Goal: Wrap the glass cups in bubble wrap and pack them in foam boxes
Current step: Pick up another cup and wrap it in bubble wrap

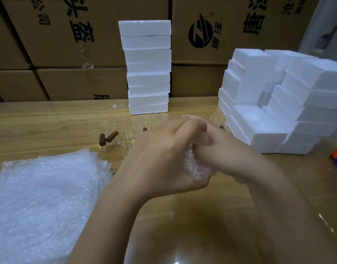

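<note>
Cup, presumably inside the bubble-wrap bundle [197,168], sits above the desk [183,216] in front of the foam boxes [259,119], left hand [160,155] and right hand [226,149] each in closed grip on it; over-squeezing could crack glass, loose wrap could unravel.

Bubble wrap [40,197] left — foam boxes [278,103] right, on table [183,216].
</note>
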Motion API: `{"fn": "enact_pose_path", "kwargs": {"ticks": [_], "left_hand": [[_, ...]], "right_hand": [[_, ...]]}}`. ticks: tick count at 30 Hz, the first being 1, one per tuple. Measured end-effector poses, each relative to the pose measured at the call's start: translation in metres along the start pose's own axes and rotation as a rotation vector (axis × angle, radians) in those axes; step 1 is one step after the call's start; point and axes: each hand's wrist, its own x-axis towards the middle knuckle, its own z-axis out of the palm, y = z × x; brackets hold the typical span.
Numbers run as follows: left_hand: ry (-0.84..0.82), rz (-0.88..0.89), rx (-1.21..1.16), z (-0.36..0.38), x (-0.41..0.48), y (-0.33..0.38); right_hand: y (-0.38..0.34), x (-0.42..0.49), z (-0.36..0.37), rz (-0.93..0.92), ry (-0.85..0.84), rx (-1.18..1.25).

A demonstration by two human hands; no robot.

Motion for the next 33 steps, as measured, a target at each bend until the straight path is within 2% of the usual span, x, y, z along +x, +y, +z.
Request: {"fn": "enact_pose_path", "kwargs": {"ticks": [4, 6, 12, 14, 21, 26, 27, 31, 33], "left_hand": [[-0.096, -0.037, -0.086, -0.004, -0.002, -0.005], [-0.141, -0.058, -0.107, -0.006, -0.003, -0.008], [-0.238, -0.084, -0.180, -0.012, -0.003, -0.002], [-0.237, -0.089, -0.162, -0.015, -0.003, -0.001], [-0.186, -0.067, -0.084, -0.020, -0.005, 0.002], [-0.118, -0.052, -0.115, -0.022, -0.005, -0.003], [-0.113, -0.059, -0.130, -0.023, -0.005, -0.004], [-0.158, -0.080, -0.160, -0.026, -0.005, -0.005], [-0.194, -0.085, -0.154, -0.024, -0.004, -0.001]], "right_hand": [[0.003, -0.006, -0.015, -0.079, -0.192, 0.275], [0.007, -0.009, -0.022, -0.100, -0.290, 0.275], [-0.001, -0.008, -0.013, -0.105, -0.371, 0.285], [-0.005, -0.008, -0.006, -0.085, -0.336, 0.278], [-0.008, -0.003, 0.012, 0.006, -0.050, 0.022], [-0.012, -0.001, 0.021, -0.017, 0.030, -0.021], [-0.013, -0.001, 0.020, -0.019, -0.004, 0.030], [-0.013, -0.006, 0.009, -0.090, -0.322, 0.399], [-0.010, -0.007, 0.005, -0.096, -0.327, 0.451]]}}
